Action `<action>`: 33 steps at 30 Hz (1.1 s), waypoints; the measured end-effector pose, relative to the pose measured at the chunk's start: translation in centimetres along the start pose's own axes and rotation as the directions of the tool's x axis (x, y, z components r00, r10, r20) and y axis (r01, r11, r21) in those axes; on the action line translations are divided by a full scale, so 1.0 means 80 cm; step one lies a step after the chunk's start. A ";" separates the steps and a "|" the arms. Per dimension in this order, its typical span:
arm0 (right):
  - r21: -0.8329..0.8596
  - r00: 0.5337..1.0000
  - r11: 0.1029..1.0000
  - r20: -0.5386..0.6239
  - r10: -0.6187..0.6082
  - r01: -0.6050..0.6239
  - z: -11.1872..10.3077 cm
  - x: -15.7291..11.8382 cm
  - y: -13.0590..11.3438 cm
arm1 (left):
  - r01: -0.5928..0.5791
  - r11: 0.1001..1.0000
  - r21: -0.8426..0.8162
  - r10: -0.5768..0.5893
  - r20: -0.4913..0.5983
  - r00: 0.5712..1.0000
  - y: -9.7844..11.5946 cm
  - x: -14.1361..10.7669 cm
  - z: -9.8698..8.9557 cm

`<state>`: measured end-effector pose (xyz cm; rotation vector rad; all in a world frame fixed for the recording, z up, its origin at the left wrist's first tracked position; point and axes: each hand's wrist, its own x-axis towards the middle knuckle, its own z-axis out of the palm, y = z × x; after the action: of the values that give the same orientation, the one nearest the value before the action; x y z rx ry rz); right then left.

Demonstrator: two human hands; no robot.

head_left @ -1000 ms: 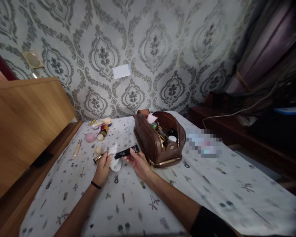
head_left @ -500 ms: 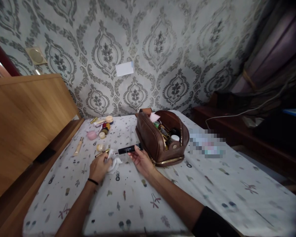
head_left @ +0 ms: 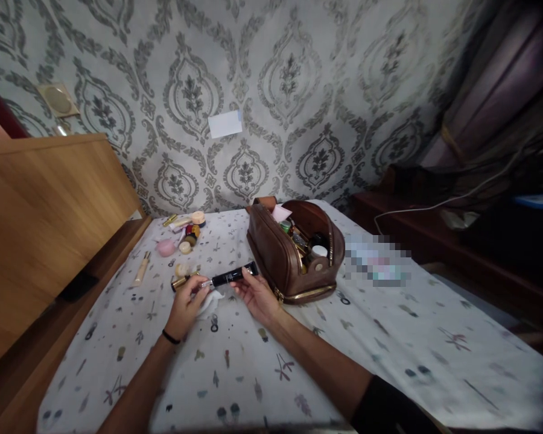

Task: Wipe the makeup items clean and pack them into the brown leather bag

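My right hand (head_left: 259,299) grips a black squeeze tube (head_left: 228,277) with small pale print, held at a slant above the table. At the tube's left end, the fingers of my left hand (head_left: 187,303) pinch its clear tip (head_left: 207,283). A crumpled white tissue (head_left: 212,303) shows just under my left fingers; whether they also hold it I cannot tell. Behind my left hand lie a gold-and-black cosmetic piece (head_left: 181,281) and a cream-coloured small jar (head_left: 181,269). The brown makeup bag (head_left: 271,247) stands unzipped right of my right hand, with several cosmetics inside.
At the back left sit a pink rounded item (head_left: 166,248), a peach-lidded jar (head_left: 198,218) and several small cosmetics. A beige tube (head_left: 142,269) lies farther left. A wooden panel (head_left: 49,241) borders the left side; a pixelated item (head_left: 380,262) is right of the bag.
My left hand has moved from wiping distance with the tissue to pinching the tube's clear tip. The tissue now hangs lower, beneath the fingers. My right hand still holds the tube.
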<state>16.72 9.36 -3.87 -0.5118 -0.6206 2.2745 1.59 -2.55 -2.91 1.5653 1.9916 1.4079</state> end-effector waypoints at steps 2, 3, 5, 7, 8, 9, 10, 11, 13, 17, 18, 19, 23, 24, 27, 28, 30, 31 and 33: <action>-0.002 1.000 1.000 0.008 -0.002 0.002 0.000 0.000 0.000 | 0.032 0.999 -0.010 -0.032 0.005 0.999 0.000 0.001 0.001; 0.000 1.000 1.000 0.012 -0.005 0.005 0.000 -0.001 0.001 | 0.032 0.999 0.007 -0.032 0.000 0.999 0.000 0.001 0.002; 0.008 1.000 1.000 0.025 -0.008 0.007 0.000 -0.001 0.001 | 0.020 0.998 0.055 -0.019 -0.026 0.999 -0.001 0.002 0.004; 0.016 0.999 1.000 0.038 -0.003 0.003 0.000 -0.001 0.001 | 0.031 0.997 0.066 -0.027 -0.054 0.998 -0.003 0.002 0.006; 0.021 0.999 1.000 0.038 -0.001 0.000 0.000 -0.001 0.001 | 0.050 0.997 0.055 -0.046 -0.066 0.997 -0.004 0.002 0.006; 0.028 0.999 1.000 0.033 0.002 -0.003 0.000 -0.001 0.001 | 0.072 0.997 0.037 -0.069 -0.079 0.994 -0.005 0.002 0.006; 0.036 1.000 0.999 0.025 0.004 -0.005 0.000 -0.001 0.001 | 0.088 0.996 0.020 -0.086 -0.085 0.993 -0.006 0.002 0.006; 0.044 1.000 0.999 0.016 0.006 -0.007 0.000 -0.001 0.001 | 0.092 0.996 0.007 -0.091 -0.091 0.992 -0.006 0.001 0.005; 0.060 1.000 0.998 0.004 0.007 -0.008 0.000 -0.001 0.001 | 0.078 0.997 -0.012 -0.079 -0.089 0.993 -0.003 -0.002 0.004; 0.081 1.000 0.997 0.012 0.004 -0.005 -0.004 0.001 0.005 | 0.067 0.995 -0.077 -0.069 -0.026 0.997 0.003 -0.006 0.002; 0.086 1.000 0.996 0.010 0.004 -0.005 -0.005 0.003 0.007 | 0.062 0.994 -0.089 -0.063 -0.013 0.998 0.003 -0.006 0.002; 0.088 1.000 0.996 0.011 -0.002 0.001 -0.007 0.004 0.008 | 0.060 0.993 -0.098 -0.061 -0.011 0.998 0.002 -0.006 0.002; 0.075 1.000 0.997 0.008 -0.008 0.008 -0.011 0.007 0.011 | 0.073 0.990 -0.120 -0.076 -0.018 0.997 0.000 -0.002 0.004; 0.073 1.000 0.997 0.005 -0.006 0.005 -0.011 0.006 0.011 | 0.071 0.991 -0.116 -0.073 -0.016 0.997 0.001 -0.001 0.004; 0.067 1.000 0.998 0.002 0.002 -0.002 -0.010 0.005 0.011 | 0.040 0.997 -0.063 -0.042 -0.032 0.999 0.008 0.000 0.004; 0.064 1.000 0.998 0.005 0.005 -0.005 -0.009 0.005 0.011 | 0.029 0.999 -0.039 -0.031 -0.039 0.999 0.010 0.000 0.004; 0.064 1.000 0.998 0.012 0.008 -0.008 -0.008 0.004 0.010 | 0.010 1.000 0.006 -0.010 -0.056 0.998 0.012 0.001 0.003; 0.068 1.000 0.998 0.014 0.007 -0.008 -0.008 0.004 0.009 | 0.004 1.000 0.026 -0.002 -0.065 0.998 0.012 0.001 0.003; 0.077 1.000 0.997 0.012 0.006 -0.007 -0.007 0.003 0.008 | -0.002 0.999 0.046 0.005 -0.074 0.997 0.009 0.002 0.004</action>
<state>16.50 9.32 -4.70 -0.4639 -0.5350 2.2994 2.15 -2.28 -2.43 1.5580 2.0786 1.4519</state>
